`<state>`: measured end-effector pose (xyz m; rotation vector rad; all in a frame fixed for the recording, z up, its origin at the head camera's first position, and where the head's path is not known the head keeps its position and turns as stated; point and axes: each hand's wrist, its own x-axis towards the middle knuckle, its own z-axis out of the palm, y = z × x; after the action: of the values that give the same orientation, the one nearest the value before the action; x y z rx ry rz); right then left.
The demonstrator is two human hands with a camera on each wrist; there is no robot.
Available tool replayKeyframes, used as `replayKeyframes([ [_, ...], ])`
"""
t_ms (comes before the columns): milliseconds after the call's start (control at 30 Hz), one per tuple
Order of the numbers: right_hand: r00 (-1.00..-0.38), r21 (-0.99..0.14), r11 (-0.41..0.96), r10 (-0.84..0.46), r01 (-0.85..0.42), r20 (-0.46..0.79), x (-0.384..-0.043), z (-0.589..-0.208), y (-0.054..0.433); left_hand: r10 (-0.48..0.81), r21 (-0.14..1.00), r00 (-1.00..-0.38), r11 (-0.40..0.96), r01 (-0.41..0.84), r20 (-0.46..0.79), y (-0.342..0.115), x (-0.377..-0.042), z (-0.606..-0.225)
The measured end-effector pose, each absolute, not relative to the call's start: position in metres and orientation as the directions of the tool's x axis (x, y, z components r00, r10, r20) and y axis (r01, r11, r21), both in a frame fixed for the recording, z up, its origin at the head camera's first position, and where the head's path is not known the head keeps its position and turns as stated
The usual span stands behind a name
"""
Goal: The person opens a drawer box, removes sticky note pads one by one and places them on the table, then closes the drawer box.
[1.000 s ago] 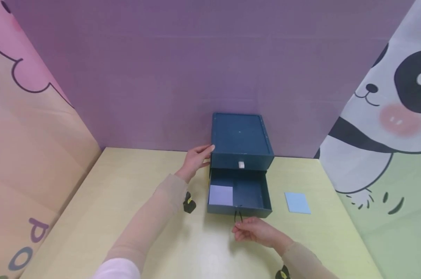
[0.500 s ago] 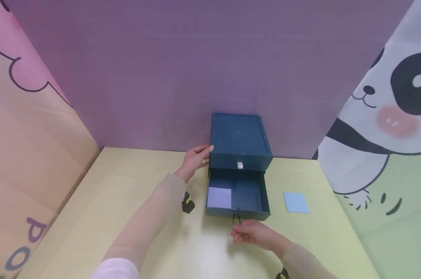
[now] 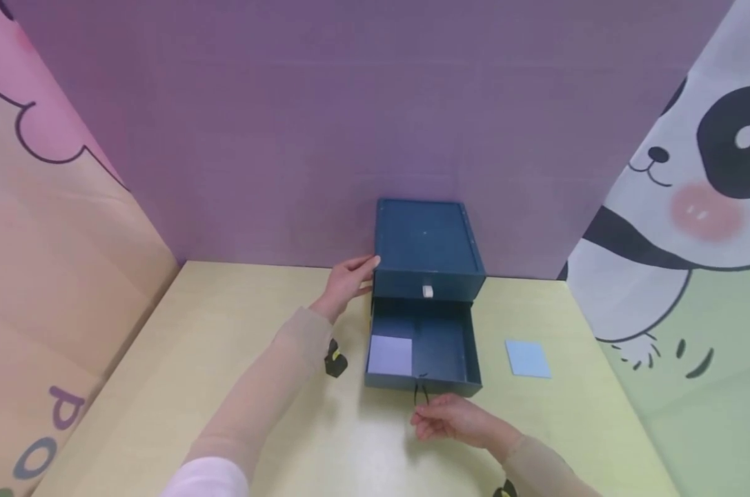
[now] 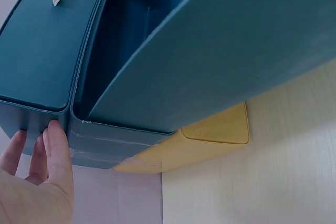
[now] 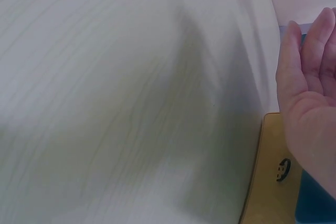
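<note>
blue drawer (image 3: 443, 348) pulled open towards the person, its cord (image 3: 415, 393) pinched by the right hand (image 3: 452, 417).
the drawer juts from below the blue upper box (image 3: 427, 238) and above a yellow base (image 4: 220, 127); its back end is hidden, so its long axis is unclear. a lilac note pad (image 3: 390, 355) lies in its front left corner, a light blue pad (image 3: 528, 358) on the table (image 3: 238, 304) to its right. the left hand (image 3: 346, 283), fingers extended, touches the upper box's left side.
</note>
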<state>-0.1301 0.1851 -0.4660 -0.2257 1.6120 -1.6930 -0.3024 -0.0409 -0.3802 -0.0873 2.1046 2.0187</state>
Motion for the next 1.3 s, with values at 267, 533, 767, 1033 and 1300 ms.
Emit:
replayKeyframes([
  [267,-0.674,-0.909,0.077,-0.646,0.409,-0.358,-0.127,-0.468,0.185,0.116,0.979,-0.972,0.046,-0.198,-0.203,-0.041,-0.302,-0.380],
  [533,-0.675,-0.913,0.101,-0.643,0.394,-0.362,-0.125,-0.469,0.187,0.105,0.975,-0.970,0.065,-0.212,-0.218,-0.040,-0.304,-0.381],
  [767,-0.664,-0.909,0.117,-0.647,0.400,-0.375,-0.123,-0.471,0.190,0.105,0.976,-0.971,0.061,-0.208,-0.213,-0.039,-0.305,-0.382],
  [1033,-0.653,-0.909,0.097,-0.665,0.405,-0.362,-0.122,-0.474,0.192,0.113,0.978,-0.971,0.046,-0.205,-0.209,-0.040,-0.305,-0.383],
  [1300,-0.652,-0.910,0.100,-0.667,0.401,-0.361,-0.118,-0.477,0.193,0.113,0.976,-0.969,0.036,-0.216,-0.218,-0.041,-0.306,-0.383],
])
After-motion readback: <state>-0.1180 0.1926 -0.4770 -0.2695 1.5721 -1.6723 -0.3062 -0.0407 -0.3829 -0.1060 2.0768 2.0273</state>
